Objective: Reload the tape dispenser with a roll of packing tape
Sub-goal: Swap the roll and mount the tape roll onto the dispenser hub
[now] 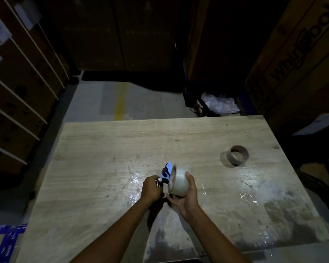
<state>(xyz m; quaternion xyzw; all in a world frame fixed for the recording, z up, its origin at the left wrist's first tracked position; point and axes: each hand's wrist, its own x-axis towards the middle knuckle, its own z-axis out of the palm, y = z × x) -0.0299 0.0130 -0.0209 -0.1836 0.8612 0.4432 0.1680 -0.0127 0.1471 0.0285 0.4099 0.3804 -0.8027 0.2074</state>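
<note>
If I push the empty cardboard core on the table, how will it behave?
The empty cardboard core is thin-walled and hollow, so probably light and easy to slide. It seems to rest on its flat end, so it should not roll unless tipped. A hard squeeze might dent it.

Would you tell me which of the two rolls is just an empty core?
The brown cardboard ring sitting alone on the table's right side; the other, a full clear tape roll, is in the right hand.

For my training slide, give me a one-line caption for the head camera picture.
Left hand holds the tape dispenser while right hand brings the tape roll beside it; empty core on table.
</note>
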